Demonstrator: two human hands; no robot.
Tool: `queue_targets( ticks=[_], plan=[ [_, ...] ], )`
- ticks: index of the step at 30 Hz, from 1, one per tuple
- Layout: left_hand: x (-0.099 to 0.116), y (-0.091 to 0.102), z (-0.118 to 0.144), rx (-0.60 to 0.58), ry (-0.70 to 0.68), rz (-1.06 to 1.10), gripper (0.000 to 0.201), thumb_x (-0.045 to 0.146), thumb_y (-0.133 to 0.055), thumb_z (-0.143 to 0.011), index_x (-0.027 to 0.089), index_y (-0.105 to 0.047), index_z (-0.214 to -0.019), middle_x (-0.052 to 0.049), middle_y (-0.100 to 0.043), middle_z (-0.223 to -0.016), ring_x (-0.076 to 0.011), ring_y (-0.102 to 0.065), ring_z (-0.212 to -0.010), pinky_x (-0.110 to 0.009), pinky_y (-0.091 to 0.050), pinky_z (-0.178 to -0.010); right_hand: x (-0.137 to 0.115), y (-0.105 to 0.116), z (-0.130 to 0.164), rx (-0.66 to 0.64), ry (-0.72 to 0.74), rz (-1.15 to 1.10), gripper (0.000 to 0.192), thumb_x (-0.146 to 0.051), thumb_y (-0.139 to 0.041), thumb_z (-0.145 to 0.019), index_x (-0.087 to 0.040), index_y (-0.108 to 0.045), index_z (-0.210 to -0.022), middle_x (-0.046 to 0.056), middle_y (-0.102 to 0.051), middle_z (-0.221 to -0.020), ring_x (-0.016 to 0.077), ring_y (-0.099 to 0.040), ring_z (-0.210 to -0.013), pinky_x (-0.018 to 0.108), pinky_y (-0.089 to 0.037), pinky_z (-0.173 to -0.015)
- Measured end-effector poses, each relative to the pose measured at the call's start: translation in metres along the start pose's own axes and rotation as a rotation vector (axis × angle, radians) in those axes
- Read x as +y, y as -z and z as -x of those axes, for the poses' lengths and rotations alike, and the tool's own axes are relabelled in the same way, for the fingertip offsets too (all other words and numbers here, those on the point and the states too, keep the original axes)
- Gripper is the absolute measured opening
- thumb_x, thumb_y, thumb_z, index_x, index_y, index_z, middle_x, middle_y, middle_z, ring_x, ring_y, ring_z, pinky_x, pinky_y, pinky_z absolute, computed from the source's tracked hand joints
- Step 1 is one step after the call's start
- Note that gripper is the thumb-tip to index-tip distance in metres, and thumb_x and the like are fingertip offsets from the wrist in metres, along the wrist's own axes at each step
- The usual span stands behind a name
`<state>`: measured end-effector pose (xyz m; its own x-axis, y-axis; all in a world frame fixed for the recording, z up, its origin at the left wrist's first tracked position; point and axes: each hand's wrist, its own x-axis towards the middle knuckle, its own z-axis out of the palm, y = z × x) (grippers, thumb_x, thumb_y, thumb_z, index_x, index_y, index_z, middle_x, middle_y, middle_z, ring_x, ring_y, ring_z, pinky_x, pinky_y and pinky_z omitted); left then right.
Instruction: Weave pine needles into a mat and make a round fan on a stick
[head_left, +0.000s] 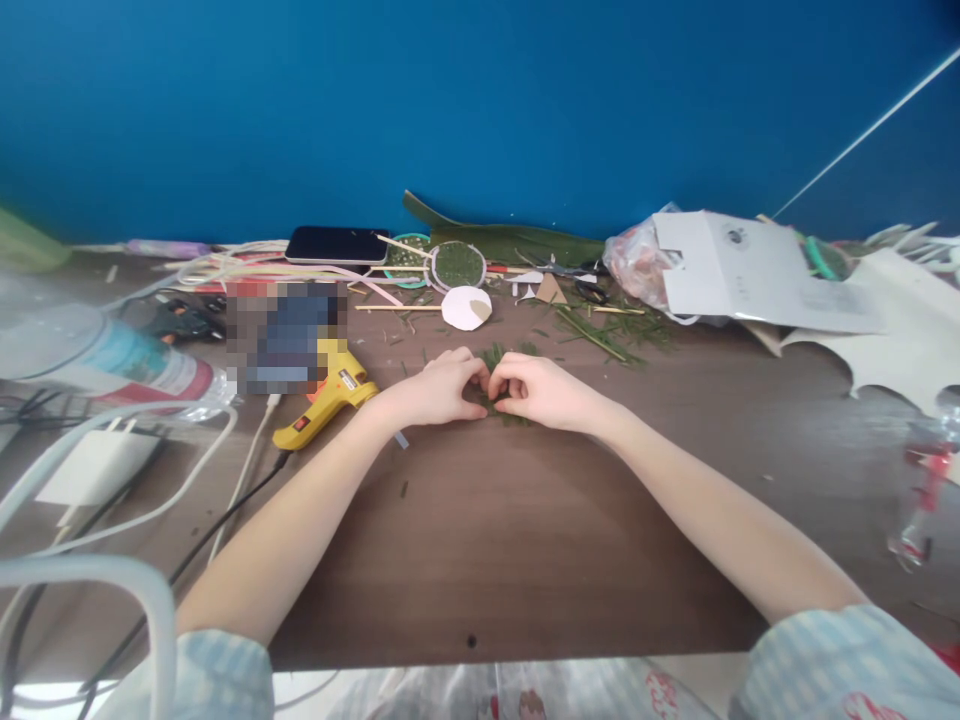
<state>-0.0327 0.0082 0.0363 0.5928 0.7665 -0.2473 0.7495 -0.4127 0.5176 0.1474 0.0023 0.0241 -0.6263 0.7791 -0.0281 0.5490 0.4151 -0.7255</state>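
At the centre of the frame I have the left hand [446,390] and right hand [544,390] almost meeting, thumbs and forefingers curled in; I can't tell whether either grip is closed on anything. The green clippings [495,355] lie right at the grip, showing just above it and under the right hand, on the worktop [480,540]. Above, I count one white disc [461,308], two rimmed discs, one green-faced [458,266] and one turquoise-edged [405,268], one phone [337,245] and one pair of scissors [592,291]. Left of centre is one yellow glue gun [326,395]; farther left, one bottle [150,365]. My view of the clippings is partly blocked by the fingers, pixel blocks mask a dark object [289,340] beside the glue gun, the bottle runs off the left edge, and the red item [934,470] at far right is too blurred to identify.
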Motion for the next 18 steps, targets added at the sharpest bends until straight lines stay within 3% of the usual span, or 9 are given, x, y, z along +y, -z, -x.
queue_targets(
  ticks=[5,14,18],
  plan=[
    [-0.001,0.0,0.0,0.004,-0.004,0.006,0.021,0.03,-0.062,-0.069,0.019,-0.053,-0.084,-0.002,-0.045,-0.088,-0.0214,-0.045,-0.092,-0.032,-0.037,-0.077,-0.001,0.003,0.002,-0.023,0.063,0.068,0.01,-0.006,-0.061,-0.072,-0.015,-0.062,-0.076,-0.001,-0.047,-0.076,0.0085,-0.047,-0.065,0.022,-0.037,-0.063],
    [0.0,-0.002,-0.001,0.017,0.018,0.012,0.021,0.027,-0.063,-0.067,0.02,-0.053,-0.084,-0.002,-0.045,-0.088,-0.0208,-0.045,-0.092,-0.033,-0.037,-0.08,-0.008,0.0,0.008,-0.06,0.258,0.408,0.013,-0.012,-0.051,-0.084,-0.015,-0.063,-0.078,0.005,-0.059,-0.087,0.0138,-0.054,-0.074,0.025,-0.036,-0.063],
    [0.002,-0.001,0.0,0.015,0.022,0.012,0.018,0.026,-0.062,-0.068,0.02,-0.053,-0.082,-0.002,-0.044,-0.088,-0.0208,-0.044,-0.092,-0.033,-0.037,-0.08,-0.01,0.0,0.007,-0.093,0.267,0.531,0.014,-0.014,-0.05,-0.086,-0.015,-0.064,-0.081,0.007,-0.062,-0.091,0.0153,-0.056,-0.074,0.026,-0.035,-0.06]
  ],
)
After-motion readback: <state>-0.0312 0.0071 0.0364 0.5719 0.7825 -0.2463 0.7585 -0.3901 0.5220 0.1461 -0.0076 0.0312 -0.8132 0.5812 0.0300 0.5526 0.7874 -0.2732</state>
